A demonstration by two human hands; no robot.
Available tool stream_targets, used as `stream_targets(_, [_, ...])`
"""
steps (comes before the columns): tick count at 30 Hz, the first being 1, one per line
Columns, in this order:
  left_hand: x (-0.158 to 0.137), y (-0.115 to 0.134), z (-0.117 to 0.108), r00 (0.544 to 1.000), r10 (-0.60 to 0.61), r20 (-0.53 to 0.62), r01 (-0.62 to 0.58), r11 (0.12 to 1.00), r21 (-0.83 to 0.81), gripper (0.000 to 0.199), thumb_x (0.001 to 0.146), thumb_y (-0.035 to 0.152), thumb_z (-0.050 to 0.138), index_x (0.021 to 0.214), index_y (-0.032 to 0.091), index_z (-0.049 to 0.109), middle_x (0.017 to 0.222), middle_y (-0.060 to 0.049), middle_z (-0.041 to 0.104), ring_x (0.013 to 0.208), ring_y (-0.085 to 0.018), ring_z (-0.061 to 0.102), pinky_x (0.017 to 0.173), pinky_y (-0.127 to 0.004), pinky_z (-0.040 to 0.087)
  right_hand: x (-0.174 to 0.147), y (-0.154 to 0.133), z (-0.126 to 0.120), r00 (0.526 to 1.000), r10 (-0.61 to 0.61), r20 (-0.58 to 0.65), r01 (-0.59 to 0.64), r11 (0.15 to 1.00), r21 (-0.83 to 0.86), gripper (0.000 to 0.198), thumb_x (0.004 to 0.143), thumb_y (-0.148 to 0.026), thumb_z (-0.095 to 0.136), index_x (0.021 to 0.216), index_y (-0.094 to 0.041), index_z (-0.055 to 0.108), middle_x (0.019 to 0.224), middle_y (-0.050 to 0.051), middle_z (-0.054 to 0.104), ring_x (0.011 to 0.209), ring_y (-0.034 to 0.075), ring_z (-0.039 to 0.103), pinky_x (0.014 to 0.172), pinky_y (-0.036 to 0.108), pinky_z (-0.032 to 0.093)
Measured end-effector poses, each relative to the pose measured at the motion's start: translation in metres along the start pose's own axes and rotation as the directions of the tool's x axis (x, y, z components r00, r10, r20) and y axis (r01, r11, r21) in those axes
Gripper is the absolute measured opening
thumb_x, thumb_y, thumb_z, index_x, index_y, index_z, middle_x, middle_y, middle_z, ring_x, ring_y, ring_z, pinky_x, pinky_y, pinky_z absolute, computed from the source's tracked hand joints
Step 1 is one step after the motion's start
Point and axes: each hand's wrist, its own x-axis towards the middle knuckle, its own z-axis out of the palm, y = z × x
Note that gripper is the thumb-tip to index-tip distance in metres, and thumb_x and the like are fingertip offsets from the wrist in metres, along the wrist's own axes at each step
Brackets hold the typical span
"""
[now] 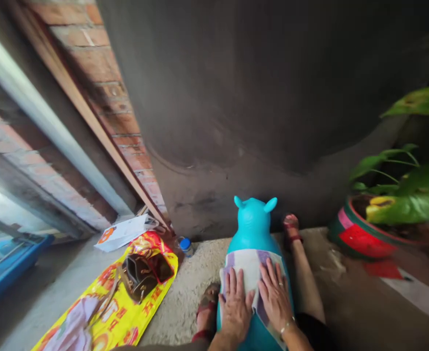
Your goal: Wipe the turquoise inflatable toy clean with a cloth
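Observation:
A turquoise rubber animal toy with two small ears stands between the person's legs, its head toward the dark wall. Over its back lies a white cloth with purple stripes. My left hand rests flat on the cloth's left part, fingers spread. On the right part my right hand lies flat too, with a ring on one finger and a band at the wrist. The cloth's lower middle is partly hidden by both hands.
Left of the toy, a brown bag and a lilac cloth lie on a yellow printed sheet. A blue-capped jar stands nearby. To the right is a potted plant. Sandalled feet flank the toy.

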Motion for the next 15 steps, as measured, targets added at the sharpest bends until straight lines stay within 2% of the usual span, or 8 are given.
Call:
stream_targets(2, [-0.021,-0.010,0.010,0.997,0.066,-0.029,-0.065,0.997,0.046,0.056,0.094,0.036,0.033,0.146,0.029,0.013,0.159,-0.004,0.010,0.147,-0.028,0.010,0.112,-0.063,0.028,-0.049,0.001,0.009,0.996,-0.010,-0.085,0.015,0.998,0.056,0.051,0.097,-0.032,0.026,0.145,-0.017,0.034,0.157,0.009,0.022,0.145,0.029,0.013,0.111,0.052,0.033])
stream_targets(4, [-0.035,-0.018,0.014,0.992,0.110,-0.053,-0.103,0.987,0.120,0.057,0.093,0.035,0.036,0.146,0.028,0.015,0.159,-0.006,0.012,0.147,-0.028,0.011,0.110,-0.060,0.032,-0.091,-0.007,0.016,0.987,0.072,-0.142,-0.059,0.994,0.095,0.051,0.097,-0.032,0.026,0.145,-0.017,0.034,0.157,0.012,0.020,0.144,0.028,0.018,0.109,0.048,0.037])
stream_targets(6, [-0.039,-0.020,0.012,0.988,0.133,-0.074,-0.117,0.975,0.187,0.055,0.094,0.035,0.034,0.145,0.026,0.017,0.159,-0.007,0.015,0.147,-0.027,0.012,0.109,-0.058,0.035,-0.107,-0.022,0.017,0.966,0.235,-0.111,-0.220,0.967,0.128,0.052,0.097,-0.036,0.026,0.145,-0.016,0.033,0.156,0.015,0.024,0.142,0.029,0.024,0.107,0.047,0.040])
stream_targets(7, [-0.038,-0.019,0.009,0.987,0.141,-0.079,-0.122,0.970,0.211,0.055,0.094,0.036,0.032,0.146,0.025,0.017,0.159,-0.007,0.015,0.147,-0.027,0.012,0.109,-0.057,0.036,-0.102,-0.029,0.015,0.945,0.321,-0.062,-0.310,0.941,0.136,0.054,0.097,-0.039,0.027,0.145,-0.015,0.033,0.154,0.015,0.027,0.141,0.030,0.026,0.107,0.048,0.040])
stream_targets(9, [-0.029,-0.014,0.004,0.981,0.184,-0.067,-0.163,0.957,0.240,0.055,0.095,0.040,0.030,0.146,0.025,0.018,0.159,-0.007,0.016,0.147,-0.027,0.012,0.109,-0.057,0.036,-0.071,-0.036,0.007,0.887,0.458,0.054,-0.461,0.878,0.126,0.057,0.096,-0.044,0.029,0.145,-0.013,0.034,0.150,0.017,0.035,0.140,0.033,0.029,0.104,0.051,0.041])
stream_targets(11, [-0.012,-0.006,-0.002,0.969,0.242,-0.043,-0.224,0.942,0.249,0.055,0.095,0.042,0.029,0.147,0.026,0.017,0.160,-0.007,0.017,0.147,-0.027,0.012,0.109,-0.059,0.035,-0.021,-0.033,-0.003,0.851,0.520,0.080,-0.526,0.844,0.108,0.062,0.095,-0.048,0.032,0.143,-0.008,0.036,0.147,0.021,0.038,0.139,0.040,0.028,0.103,0.059,0.038])
stream_targets(13, [0.010,0.007,-0.008,0.961,0.273,-0.035,-0.257,0.935,0.246,0.054,0.096,0.043,0.027,0.147,0.027,0.016,0.160,-0.007,0.016,0.147,-0.027,0.012,0.109,-0.061,0.034,0.032,-0.021,-0.012,0.858,0.510,0.064,-0.514,0.849,0.123,0.065,0.096,-0.049,0.028,0.144,-0.005,0.033,0.149,0.022,0.034,0.139,0.041,0.026,0.104,0.061,0.034])
stream_targets(15, [0.034,0.023,-0.014,0.969,0.245,-0.031,-0.231,0.944,0.236,0.055,0.096,0.043,0.027,0.147,0.025,0.016,0.160,-0.008,0.014,0.148,-0.028,0.010,0.107,-0.064,0.034,0.077,-0.007,-0.019,0.889,0.455,0.042,-0.456,0.877,0.153,0.062,0.098,-0.049,0.022,0.146,-0.012,0.031,0.152,0.015,0.032,0.139,0.036,0.027,0.106,0.056,0.032])
